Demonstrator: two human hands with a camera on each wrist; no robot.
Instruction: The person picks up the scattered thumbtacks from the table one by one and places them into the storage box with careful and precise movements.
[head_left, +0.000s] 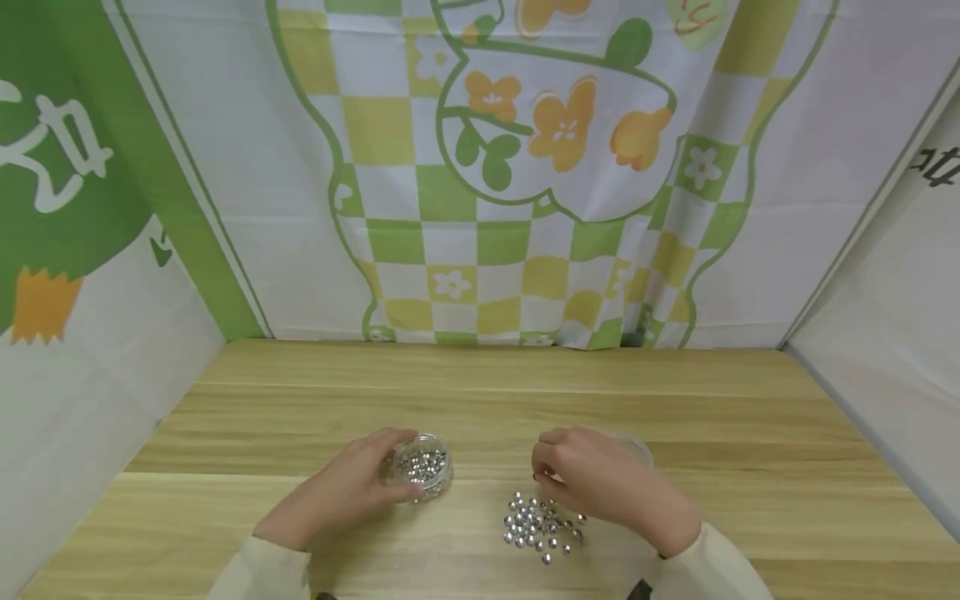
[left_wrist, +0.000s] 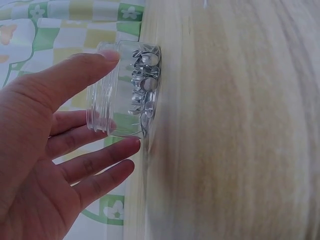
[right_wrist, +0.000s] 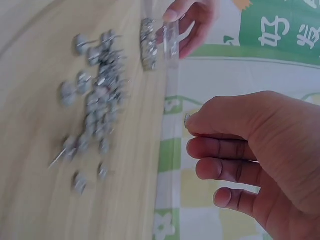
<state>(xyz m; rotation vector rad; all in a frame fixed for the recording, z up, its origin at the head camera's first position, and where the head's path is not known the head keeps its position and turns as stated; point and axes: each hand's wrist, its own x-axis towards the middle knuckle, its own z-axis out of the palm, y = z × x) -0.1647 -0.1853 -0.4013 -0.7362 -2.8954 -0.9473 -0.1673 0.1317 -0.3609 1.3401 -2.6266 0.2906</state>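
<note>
My left hand point(head_left: 365, 481) holds a clear round jar point(left_wrist: 120, 120) from its left side, thumb on the near side and fingers around the far side. Silver thumbtacks point(head_left: 426, 465) lie in the bottom of the jar, which has a threaded, uncovered mouth. To the right, my right hand point(head_left: 592, 477) is raised over the table with thumb and forefinger tips together. A small silvery thumbtack point(right_wrist: 187, 119) peeks out at those tips, mostly hidden by the thumb. Just below this hand in the head view is a loose pile of silver thumbtacks point(head_left: 531, 523), some with their pins showing.
Partly behind my right hand lies a clear round lid-like piece point(head_left: 640, 451). The wooden table point(head_left: 315, 408) ends at a printed curtain point(head_left: 510, 275) at the back, with fabric walls on both sides. A few tacks point(head_left: 547, 558) lie scattered at the pile's near edge.
</note>
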